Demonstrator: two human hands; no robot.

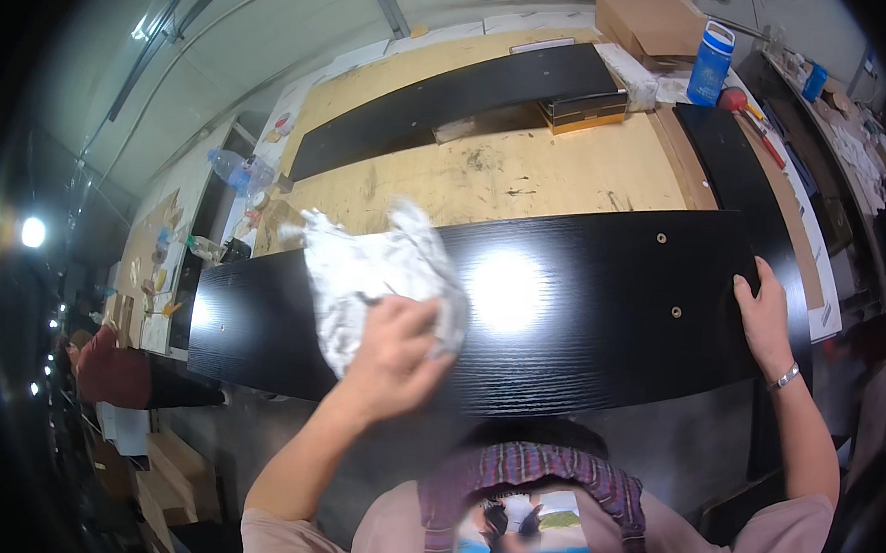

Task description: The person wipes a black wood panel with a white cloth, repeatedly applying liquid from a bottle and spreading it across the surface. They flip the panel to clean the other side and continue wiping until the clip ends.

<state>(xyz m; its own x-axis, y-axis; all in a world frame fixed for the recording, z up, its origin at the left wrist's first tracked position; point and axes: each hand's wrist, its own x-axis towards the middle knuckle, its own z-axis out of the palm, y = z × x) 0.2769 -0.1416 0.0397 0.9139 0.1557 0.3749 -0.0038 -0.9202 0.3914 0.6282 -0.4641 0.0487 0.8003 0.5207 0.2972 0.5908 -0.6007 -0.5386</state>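
A long black wood-grain board (579, 349) lies crosswise in front of me, with a bright light reflection on its face and two metal-rimmed holes near its right end. My left hand (396, 359) is closed on a crumpled white cloth (359, 262) with grey marks, pressed against the left half of the board; hand and cloth are slightly blurred. At the right end of the board, my right hand (764, 318) grips its edge, thumb over the top face; some fingers are hidden.
Beyond lies a yellowish, scuffed worktable (448, 182) with another black panel (442, 96) and a small box (587, 112). A black strip (720, 156), a blue bottle (711, 65) and a carton (652, 25) are at right. A clear plastic bottle (233, 170) stands left. Another person (117, 370) is farther left.
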